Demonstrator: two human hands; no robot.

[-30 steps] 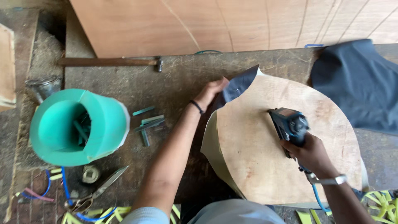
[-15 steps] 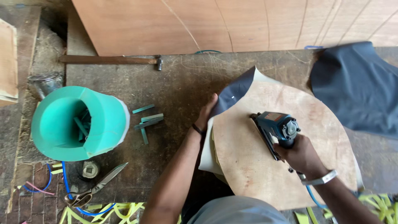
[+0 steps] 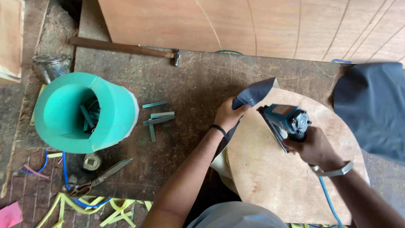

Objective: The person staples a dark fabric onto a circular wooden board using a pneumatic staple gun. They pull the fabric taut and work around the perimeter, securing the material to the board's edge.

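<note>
A: Where does the camera sit?

B: On the person's head, looking almost straight down at the round wooden board point(image 3: 291, 169), close enough that both forearms fill the lower frame.

A: Which way is up?

B: Away from the person: beyond the board leans a plywood sheet point(image 3: 253, 25); left of the board stands a green tub point(image 3: 114, 114).

A: A second view?

B: Only this one, so nothing is shared.

Round wooden board point(image 3: 287, 181) on a workbench point(image 3: 190, 76), with tools lying to its left.
The right hand point(image 3: 314, 147) holds a power tool point(image 3: 284, 120) on the board; the left hand point(image 3: 228, 114) grips a sheet point(image 3: 253, 93) at the board's left edge. Farther left sit short strips point(image 3: 157, 120), a tipped bucket point(image 3: 84, 112) and shears point(image 3: 99, 179); a hammer point(image 3: 126, 47) lies behind.
</note>
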